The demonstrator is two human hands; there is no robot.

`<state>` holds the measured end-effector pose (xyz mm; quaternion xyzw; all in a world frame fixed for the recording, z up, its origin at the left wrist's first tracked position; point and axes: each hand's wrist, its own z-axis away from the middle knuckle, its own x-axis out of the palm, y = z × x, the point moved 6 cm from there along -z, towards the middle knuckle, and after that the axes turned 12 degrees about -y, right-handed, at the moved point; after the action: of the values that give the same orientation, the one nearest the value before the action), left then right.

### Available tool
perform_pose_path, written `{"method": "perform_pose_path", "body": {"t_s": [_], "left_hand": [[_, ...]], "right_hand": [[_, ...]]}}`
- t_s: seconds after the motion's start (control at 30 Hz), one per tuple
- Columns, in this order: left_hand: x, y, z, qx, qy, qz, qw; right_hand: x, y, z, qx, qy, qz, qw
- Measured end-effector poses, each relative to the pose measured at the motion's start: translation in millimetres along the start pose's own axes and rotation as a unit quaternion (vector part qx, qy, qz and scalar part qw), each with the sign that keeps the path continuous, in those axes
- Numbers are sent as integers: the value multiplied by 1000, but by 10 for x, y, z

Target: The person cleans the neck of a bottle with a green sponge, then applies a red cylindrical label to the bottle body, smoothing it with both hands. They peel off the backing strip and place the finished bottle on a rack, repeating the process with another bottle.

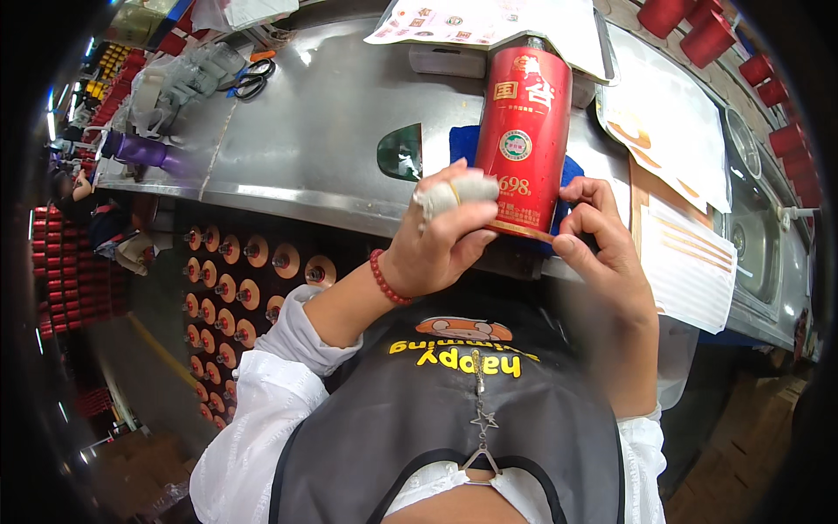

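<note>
A red cylindrical bottle (524, 131) with gold and white print lies with its base toward me, partly over a blue cloth (464, 144). My left hand (441, 231) is closed against the lower left side of the bottle; a white cloth wrap (456, 197), bound with a yellowish band, covers one of its fingers. Along the base edge runs a thin gold strip (521, 231). At the right end of that strip, the bent thumb and forefinger of my right hand (602, 236) come together beside the bottle's base. The bottle's underside is hidden.
A dark green glossy piece (401, 153) lies left of the bottle. Sheets with gold strips (690, 253) lie to the right, near a sink (755, 253). Black scissors (253, 80) and a purple cup (144, 150) are farther left. Rows of bottles (249, 293) stand below the metal table (323, 113).
</note>
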<state>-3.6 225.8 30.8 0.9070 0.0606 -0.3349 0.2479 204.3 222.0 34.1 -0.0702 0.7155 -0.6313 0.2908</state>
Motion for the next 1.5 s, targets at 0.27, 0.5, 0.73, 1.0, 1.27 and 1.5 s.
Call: {"method": "perform_pose_path", "body": {"t_s": [0.27,0.5,0.73,1.0,1.27,1.5], "left_hand": [[-99,277,-57,107,-80,-133,982],[98,260,-296,113,-129,-114,979],[120,-170,-135,-114,-108,50,986],[-17,23,39,8,-53,-100,994],[46,290,-266,174,-152,-138,963],[94,63,-341,74,-106,6,992]], "right_hand": [[-97,120,118,-24,-23,-16,999],[-101,171,122,11,-35,-84,996],[-141,142,109,30,-39,-25,998],[-205,181,154,54,-27,-16,998],[-207,253,182,27,-5,-10,1000],[-176,252,177,52,-12,-35,998]]}}
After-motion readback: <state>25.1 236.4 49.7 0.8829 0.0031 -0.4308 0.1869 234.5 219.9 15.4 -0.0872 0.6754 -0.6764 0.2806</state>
